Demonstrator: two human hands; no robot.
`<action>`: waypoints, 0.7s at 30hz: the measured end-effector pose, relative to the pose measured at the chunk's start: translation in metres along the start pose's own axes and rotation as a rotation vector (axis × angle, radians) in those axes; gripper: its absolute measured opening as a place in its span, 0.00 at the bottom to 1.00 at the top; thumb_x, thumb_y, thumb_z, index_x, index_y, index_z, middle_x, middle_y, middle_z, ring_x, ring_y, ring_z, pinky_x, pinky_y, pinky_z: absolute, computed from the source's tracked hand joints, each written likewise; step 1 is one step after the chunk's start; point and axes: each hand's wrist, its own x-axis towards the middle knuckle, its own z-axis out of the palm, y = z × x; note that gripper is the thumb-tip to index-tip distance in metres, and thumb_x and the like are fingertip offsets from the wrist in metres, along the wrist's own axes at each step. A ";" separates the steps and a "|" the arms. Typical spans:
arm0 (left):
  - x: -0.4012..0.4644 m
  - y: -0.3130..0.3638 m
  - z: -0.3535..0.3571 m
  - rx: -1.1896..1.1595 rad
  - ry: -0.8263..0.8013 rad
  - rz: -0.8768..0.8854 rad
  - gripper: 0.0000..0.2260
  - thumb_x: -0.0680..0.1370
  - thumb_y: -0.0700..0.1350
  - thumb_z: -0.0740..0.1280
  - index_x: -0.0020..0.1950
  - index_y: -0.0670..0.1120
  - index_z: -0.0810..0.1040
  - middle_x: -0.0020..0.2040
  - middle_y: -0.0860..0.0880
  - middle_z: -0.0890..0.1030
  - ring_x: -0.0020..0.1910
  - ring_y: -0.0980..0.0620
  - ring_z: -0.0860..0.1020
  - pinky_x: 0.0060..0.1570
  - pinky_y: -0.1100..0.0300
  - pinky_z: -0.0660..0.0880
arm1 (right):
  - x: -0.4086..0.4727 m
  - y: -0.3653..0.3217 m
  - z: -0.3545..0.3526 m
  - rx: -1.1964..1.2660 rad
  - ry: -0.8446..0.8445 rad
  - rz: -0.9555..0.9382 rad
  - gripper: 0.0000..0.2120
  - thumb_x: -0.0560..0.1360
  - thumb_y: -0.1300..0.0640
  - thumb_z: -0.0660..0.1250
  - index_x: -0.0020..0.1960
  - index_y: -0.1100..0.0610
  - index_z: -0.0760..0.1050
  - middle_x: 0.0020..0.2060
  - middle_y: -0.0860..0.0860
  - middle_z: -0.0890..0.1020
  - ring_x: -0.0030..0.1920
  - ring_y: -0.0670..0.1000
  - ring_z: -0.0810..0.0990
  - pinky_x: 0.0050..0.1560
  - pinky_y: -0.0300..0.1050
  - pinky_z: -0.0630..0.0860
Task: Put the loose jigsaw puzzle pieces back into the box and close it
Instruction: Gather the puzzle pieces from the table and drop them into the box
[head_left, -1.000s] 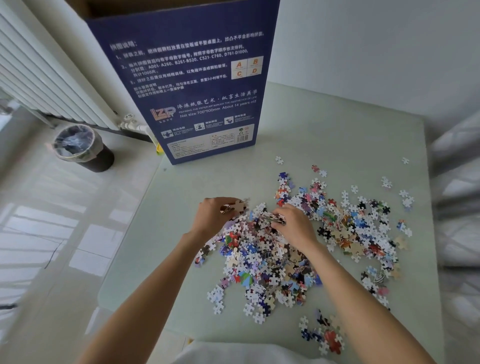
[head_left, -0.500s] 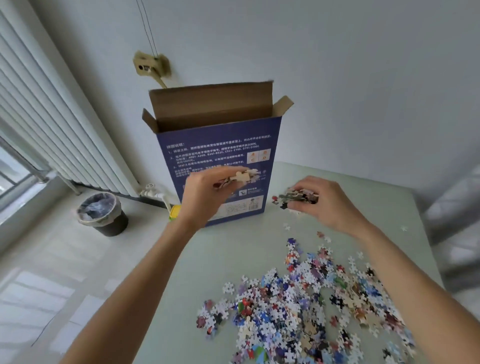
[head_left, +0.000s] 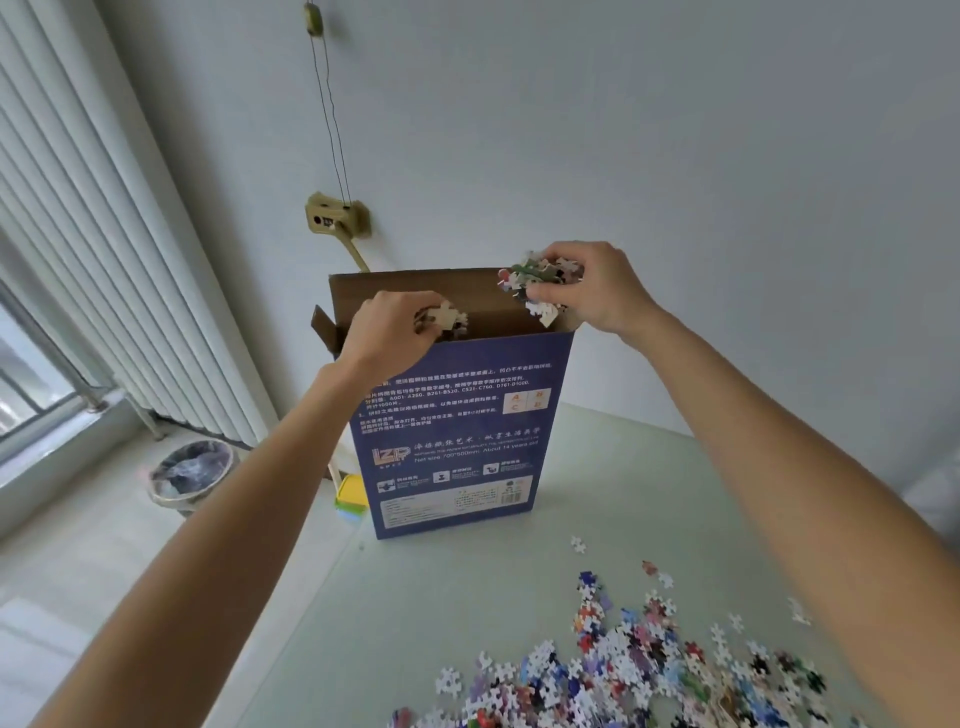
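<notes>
Closest to the camera, a big scattered heap of loose multicoloured cardboard jigsaw pieces (head_left: 649, 670) is spread over the near right part of the pale green tabletop (head_left: 415, 597), with a few strays lying apart from it toward the box. Further back on the table, the tall dark blue cardboard puzzle box (head_left: 457, 431) is stood upright, its brown top flaps open and white printed text facing the camera.

Up over the open mouth, two bare forearms are reached in. A small clump of pieces (head_left: 444, 318) is pinched in the curled fingers of the left hand (head_left: 389, 332), just above the box's left half. A bigger handful of mixed pieces (head_left: 540, 283) is gripped in the right hand (head_left: 597, 291), fingers curled round it, held over the box's right top corner.

Off to the left, a round bin with a plastic liner (head_left: 189, 475) is sat on the floor beside a white ribbed radiator (head_left: 104, 260). A beige wall fitting (head_left: 335, 218) with a thin cord is fixed to the pale wall behind the box.
</notes>
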 end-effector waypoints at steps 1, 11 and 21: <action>0.002 -0.002 0.000 0.021 -0.035 -0.022 0.14 0.75 0.43 0.66 0.60 0.51 0.77 0.50 0.46 0.83 0.49 0.43 0.80 0.49 0.49 0.77 | 0.009 -0.003 0.005 -0.069 0.004 -0.042 0.12 0.70 0.55 0.73 0.52 0.56 0.79 0.46 0.53 0.80 0.47 0.52 0.76 0.48 0.45 0.70; -0.003 -0.015 -0.005 -0.015 -0.160 0.019 0.10 0.76 0.53 0.64 0.56 0.56 0.78 0.46 0.57 0.82 0.45 0.55 0.79 0.48 0.54 0.77 | 0.031 0.002 0.054 -0.443 -0.229 -0.223 0.10 0.73 0.53 0.68 0.54 0.50 0.77 0.50 0.49 0.78 0.50 0.51 0.76 0.43 0.44 0.68; -0.012 -0.016 -0.006 -0.045 -0.057 0.089 0.06 0.74 0.46 0.70 0.48 0.54 0.82 0.39 0.57 0.82 0.38 0.61 0.78 0.43 0.59 0.79 | 0.041 0.003 0.062 -0.341 -0.351 -0.077 0.10 0.72 0.62 0.69 0.52 0.52 0.79 0.49 0.50 0.78 0.52 0.51 0.76 0.48 0.44 0.72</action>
